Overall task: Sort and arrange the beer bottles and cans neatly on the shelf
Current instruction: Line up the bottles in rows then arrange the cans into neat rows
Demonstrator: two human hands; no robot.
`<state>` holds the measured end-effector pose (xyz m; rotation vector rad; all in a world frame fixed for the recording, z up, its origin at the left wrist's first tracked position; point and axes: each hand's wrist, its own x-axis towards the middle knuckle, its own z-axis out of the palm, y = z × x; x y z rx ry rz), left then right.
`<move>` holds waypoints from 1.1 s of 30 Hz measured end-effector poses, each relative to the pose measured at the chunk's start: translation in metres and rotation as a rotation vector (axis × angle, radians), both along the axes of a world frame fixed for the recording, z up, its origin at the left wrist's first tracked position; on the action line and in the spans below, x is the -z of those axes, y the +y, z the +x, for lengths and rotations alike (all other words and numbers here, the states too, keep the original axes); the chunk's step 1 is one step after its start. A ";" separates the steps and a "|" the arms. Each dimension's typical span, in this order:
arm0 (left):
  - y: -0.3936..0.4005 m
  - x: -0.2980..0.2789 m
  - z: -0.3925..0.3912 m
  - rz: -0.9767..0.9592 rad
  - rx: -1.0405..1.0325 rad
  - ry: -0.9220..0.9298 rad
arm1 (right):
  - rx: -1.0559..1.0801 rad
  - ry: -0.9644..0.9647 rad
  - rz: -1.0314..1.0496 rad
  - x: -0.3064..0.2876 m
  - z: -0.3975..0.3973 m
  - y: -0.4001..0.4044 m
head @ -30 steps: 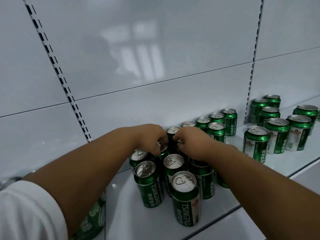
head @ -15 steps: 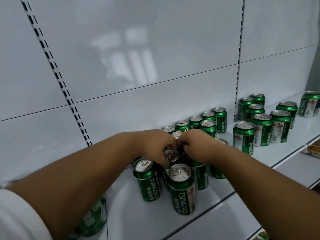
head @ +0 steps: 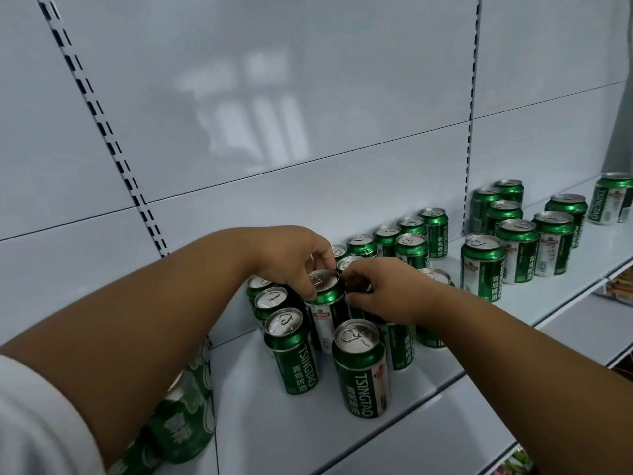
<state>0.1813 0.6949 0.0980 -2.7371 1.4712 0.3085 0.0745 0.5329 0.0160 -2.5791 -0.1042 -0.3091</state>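
Several green Tsingtao beer cans stand in a tight cluster on the white shelf. My left hand grips the rim of one green can in the middle of the cluster, fingertips curled over its top. My right hand is curled round another can just to the right, which it hides almost fully. Two cans stand in front: one at the left, another nearest me. A row of cans runs along the back wall.
A second group of green cans stands to the right past the slotted upright, with one more can at the far right. Green packaged cans lie under my left forearm. The shelf's front edge runs diagonally at lower right.
The view has shifted so the cans sit further left and closer. My left hand's fingers now close over the top rim of the middle can; my right hand stays on its neighbour.
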 end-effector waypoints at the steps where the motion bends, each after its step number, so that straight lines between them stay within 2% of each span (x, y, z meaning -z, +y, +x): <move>1: 0.000 -0.002 -0.001 0.003 0.000 0.001 | -0.008 0.013 0.002 0.000 0.001 -0.001; 5: -0.004 -0.007 -0.005 0.009 0.021 0.028 | -0.039 0.087 0.064 -0.005 0.004 -0.004; 10: -0.009 0.012 -0.009 0.106 0.114 -0.058 | -0.020 0.127 -0.068 -0.005 0.010 0.002; 18: -0.006 0.031 -0.010 0.115 0.141 -0.093 | 0.006 0.144 -0.200 -0.003 0.010 0.003; 26: -0.010 0.038 -0.010 0.104 0.115 -0.077 | 0.060 0.073 -0.193 0.001 -0.005 0.000; 30: -0.009 0.042 -0.013 0.093 0.084 -0.179 | 0.121 -0.003 -0.142 0.010 -0.014 -0.003; 33: -0.010 0.040 -0.016 0.097 0.075 -0.176 | 0.121 -0.042 -0.124 0.015 -0.017 -0.003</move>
